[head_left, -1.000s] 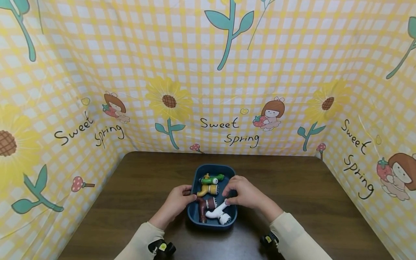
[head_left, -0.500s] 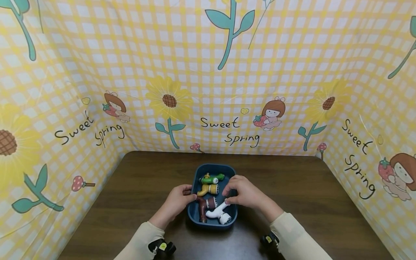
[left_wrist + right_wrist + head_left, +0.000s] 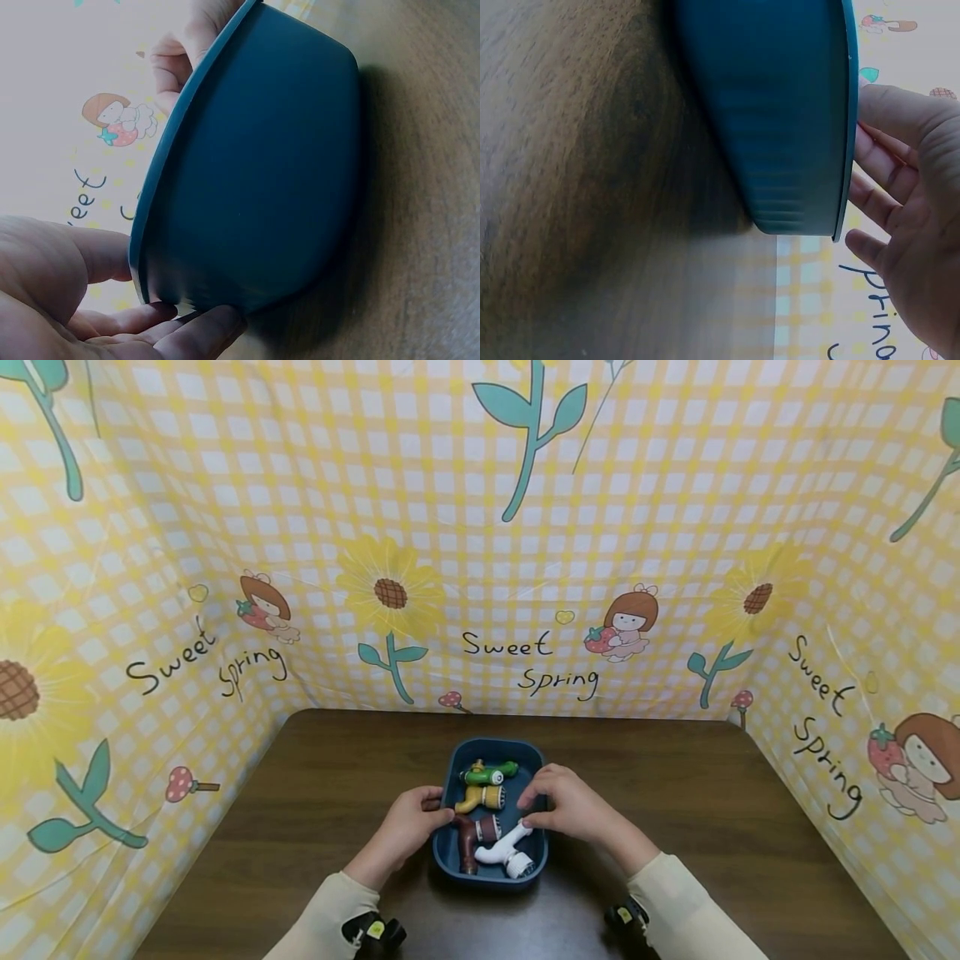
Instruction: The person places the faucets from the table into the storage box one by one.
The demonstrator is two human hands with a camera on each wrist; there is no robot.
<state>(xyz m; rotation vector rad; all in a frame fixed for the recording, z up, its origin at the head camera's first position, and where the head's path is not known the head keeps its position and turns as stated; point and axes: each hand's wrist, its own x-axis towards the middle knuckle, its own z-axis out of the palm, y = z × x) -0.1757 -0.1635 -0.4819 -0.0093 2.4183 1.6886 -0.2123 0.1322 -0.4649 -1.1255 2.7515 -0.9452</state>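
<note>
A deep blue plastic bin sits on the table. My left hand grips its left rim; in the left wrist view the thumb is at the rim and the fingers lie against the outer wall. Inside, a white plastic tap lies slantwise at the near right beside a brown tap. Farther back are a yellow tap and a green tap with a yellow handle. My right hand reaches over the right rim, thumb tip right at the white tap's upper end, fingers loosely bent and apart from the thumb.
The dark wooden table extends around the bin on every side. A yellow-and-white checked cloth with flowers and lettering rises behind it and along both sides. Each wrist carries a small black camera.
My right hand has shifted slightly right and up, and its thumb uncovers more of the white tap's end. The left hand, bin and taps stay where they were.
</note>
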